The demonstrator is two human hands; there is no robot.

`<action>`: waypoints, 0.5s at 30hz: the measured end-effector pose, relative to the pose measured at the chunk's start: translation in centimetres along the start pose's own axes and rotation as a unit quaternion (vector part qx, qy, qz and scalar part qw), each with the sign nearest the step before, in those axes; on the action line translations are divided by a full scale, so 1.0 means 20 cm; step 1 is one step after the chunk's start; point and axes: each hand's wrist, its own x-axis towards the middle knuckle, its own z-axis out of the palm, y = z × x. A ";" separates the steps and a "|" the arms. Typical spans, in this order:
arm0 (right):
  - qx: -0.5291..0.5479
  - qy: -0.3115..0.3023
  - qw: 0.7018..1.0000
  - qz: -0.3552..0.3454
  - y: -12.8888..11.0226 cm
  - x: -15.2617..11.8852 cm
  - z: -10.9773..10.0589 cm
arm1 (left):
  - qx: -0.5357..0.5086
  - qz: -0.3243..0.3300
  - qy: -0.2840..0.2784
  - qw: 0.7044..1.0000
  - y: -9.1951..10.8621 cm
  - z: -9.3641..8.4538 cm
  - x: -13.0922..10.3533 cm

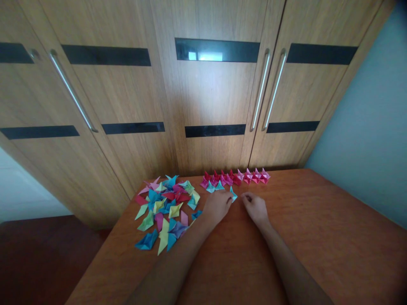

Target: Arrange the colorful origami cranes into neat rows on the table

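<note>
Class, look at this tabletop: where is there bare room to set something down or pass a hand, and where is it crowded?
Bare wood lies on the table right of the right hand, out to the blue wall, and along the near edge beside both forearms. Crowded: the loose pile of folded papers left of the left hand, and the pink and red row by the wardrobe.

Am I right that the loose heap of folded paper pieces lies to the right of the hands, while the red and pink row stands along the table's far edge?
Not quite: the head view shows the loose heap of folded paper pieces to the left of the hands, beside the left hand. The red and pink row does stand along the far edge of the table.
</note>
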 end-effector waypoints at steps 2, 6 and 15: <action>-0.023 -0.007 1.000 -0.002 -0.01 -0.01 0.00 | 0.011 0.000 -0.001 1.000 0.00 0.03 0.06; -0.049 -0.013 0.999 -0.002 -0.03 -0.02 0.01 | 0.039 -0.011 -0.002 0.999 -0.02 0.06 0.13; -0.081 -0.031 0.996 0.028 -0.06 -0.02 0.01 | 0.083 -0.044 -0.013 0.996 -0.07 0.10 0.19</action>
